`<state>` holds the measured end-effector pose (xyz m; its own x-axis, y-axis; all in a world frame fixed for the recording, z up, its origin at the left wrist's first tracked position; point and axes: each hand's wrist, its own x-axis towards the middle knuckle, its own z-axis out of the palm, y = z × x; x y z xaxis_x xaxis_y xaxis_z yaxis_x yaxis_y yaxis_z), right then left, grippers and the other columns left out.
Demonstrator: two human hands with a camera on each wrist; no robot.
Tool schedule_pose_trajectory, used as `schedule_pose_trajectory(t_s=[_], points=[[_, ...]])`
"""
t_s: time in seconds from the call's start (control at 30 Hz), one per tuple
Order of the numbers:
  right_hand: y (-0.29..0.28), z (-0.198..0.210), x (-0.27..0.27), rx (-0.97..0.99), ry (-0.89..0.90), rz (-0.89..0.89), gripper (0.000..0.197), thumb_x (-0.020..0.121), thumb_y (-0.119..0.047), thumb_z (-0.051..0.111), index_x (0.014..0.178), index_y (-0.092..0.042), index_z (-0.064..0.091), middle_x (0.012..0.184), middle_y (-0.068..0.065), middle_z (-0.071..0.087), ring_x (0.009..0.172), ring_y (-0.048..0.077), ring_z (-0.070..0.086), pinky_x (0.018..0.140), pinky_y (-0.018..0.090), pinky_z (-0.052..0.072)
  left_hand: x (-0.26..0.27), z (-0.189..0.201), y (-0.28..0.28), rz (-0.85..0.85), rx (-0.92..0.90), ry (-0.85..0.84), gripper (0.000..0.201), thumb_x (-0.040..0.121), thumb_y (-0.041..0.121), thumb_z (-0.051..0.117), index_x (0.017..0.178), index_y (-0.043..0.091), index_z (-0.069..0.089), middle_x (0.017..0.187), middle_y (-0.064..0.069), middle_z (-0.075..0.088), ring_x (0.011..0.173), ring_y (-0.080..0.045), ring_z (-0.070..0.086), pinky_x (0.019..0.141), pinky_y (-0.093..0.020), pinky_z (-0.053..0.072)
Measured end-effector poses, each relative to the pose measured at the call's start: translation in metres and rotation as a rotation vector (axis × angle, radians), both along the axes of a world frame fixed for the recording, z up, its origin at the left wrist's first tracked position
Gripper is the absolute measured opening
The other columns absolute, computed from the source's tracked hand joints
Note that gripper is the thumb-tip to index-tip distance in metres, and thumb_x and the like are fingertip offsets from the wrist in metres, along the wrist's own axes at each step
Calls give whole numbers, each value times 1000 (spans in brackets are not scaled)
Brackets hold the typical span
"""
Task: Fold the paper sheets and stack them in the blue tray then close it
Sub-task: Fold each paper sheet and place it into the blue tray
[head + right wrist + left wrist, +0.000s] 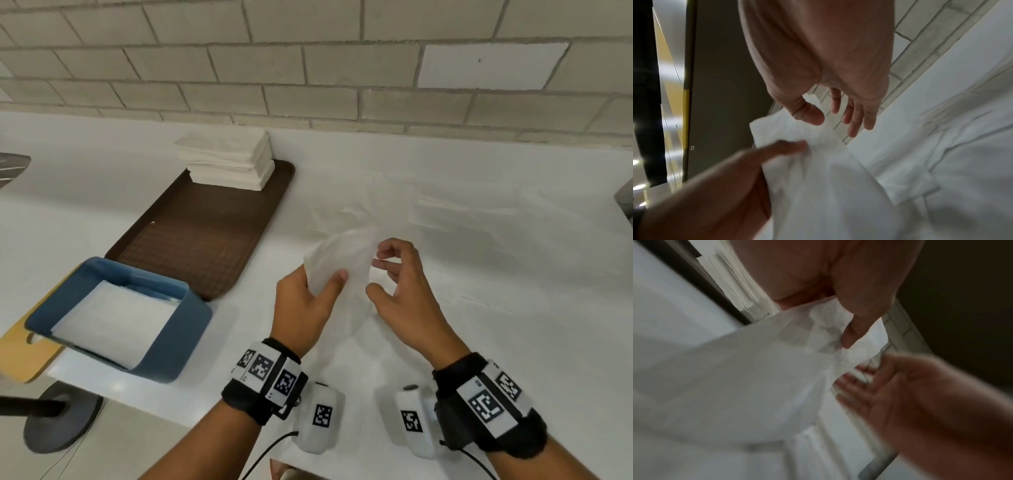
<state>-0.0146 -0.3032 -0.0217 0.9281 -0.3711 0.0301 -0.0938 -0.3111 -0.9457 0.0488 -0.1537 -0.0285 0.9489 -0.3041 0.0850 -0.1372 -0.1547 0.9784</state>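
The sheet (337, 260) I pinch in my left hand (305, 308) is thin, white and half see-through. My tray (185, 325) is blue, with white folded paper (113, 322) in it, and it sits on a yellow board (20, 356). The other tray (205, 233) is dark brown with a fine grid pattern, and the stack (227, 159) on it is white. My wrist bands (267, 380) are black with black-and-white square codes. The wall (308, 61) is pale grey brick.

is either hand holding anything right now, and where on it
The left hand pinches a thin white paper sheet at its near corner, between thumb and fingers. The right hand holds nothing, its fingers loosely curled beside the sheet.
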Motion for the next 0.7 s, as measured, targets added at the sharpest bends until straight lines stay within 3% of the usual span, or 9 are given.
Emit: schedule_pose_trajectory(t_s=[0.07, 0.2, 0.3, 0.43, 0.47, 0.53, 0.6, 0.7], points=[[6, -4, 2, 5, 25, 17, 51, 86, -9, 61, 123, -35, 36, 127, -12, 42, 121, -4, 48, 76, 15, 45, 3, 4, 4, 29, -73, 30, 12, 92, 18, 73, 105, 16, 73, 95, 3, 79, 89, -9, 76, 75, -26, 61], [25, -6, 10, 10, 111, 83, 48, 89, -14, 60, 123, -38, 34, 125, -15, 46, 118, 0, 50, 76, 18, 47, 8, -4, 19, 37, -44, 149, 15, 92, 18, 73, 107, 16, 74, 99, -2, 80, 92, -17, 76, 85, -48, 62], [42, 1, 22, 66, 137, 102, 37, 92, -15, 55, 120, -34, 40, 117, -17, 53, 113, 6, 56, 84, 29, 52, 21, 10, 41, 106, -238, 245, 20, 92, 12, 71, 112, 15, 72, 108, -2, 79, 101, -21, 75, 88, -43, 61], [83, 20, 50, 86, 118, 287, 17, 98, -19, 51, 111, -30, 53, 104, -7, 69, 95, 24, 67, 87, 47, 54, 47, 46, 89, 162, -476, 326, 28, 93, 8, 66, 121, 7, 67, 118, -11, 75, 109, -30, 72, 89, -45, 60], [96, 25, 58, 61, 104, 336, 16, 98, -21, 51, 111, -30, 53, 103, -6, 69, 93, 24, 67, 87, 47, 54, 54, 53, 106, 181, -498, 331, 31, 94, 8, 65, 125, 7, 65, 120, -12, 74, 110, -30, 72, 89, -45, 60], [123, 32, 74, 16, 76, 407, 17, 99, -24, 51, 116, -29, 50, 110, -11, 67, 98, 11, 65, 89, 34, 54, 71, 66, 145, 244, -520, 306, 35, 95, 7, 64, 130, 5, 62, 122, -12, 73, 109, -28, 72, 88, -43, 60], [150, 37, 91, -23, 56, 463, 20, 100, -25, 50, 120, -28, 48, 116, -14, 64, 103, 1, 62, 89, 21, 51, 90, 80, 189, 332, -529, 257, 29, 93, 4, 64, 122, 3, 66, 113, -11, 75, 100, -24, 74, 81, -38, 62], [188, 43, 113, -124, 39, 532, 21, 102, -23, 46, 123, -25, 44, 115, -8, 60, 103, 5, 59, 87, 21, 52, 111, 92, 255, 414, -365, 164, 27, 91, 1, 68, 113, 15, 72, 99, -4, 77, 85, -17, 74, 74, -33, 62]])
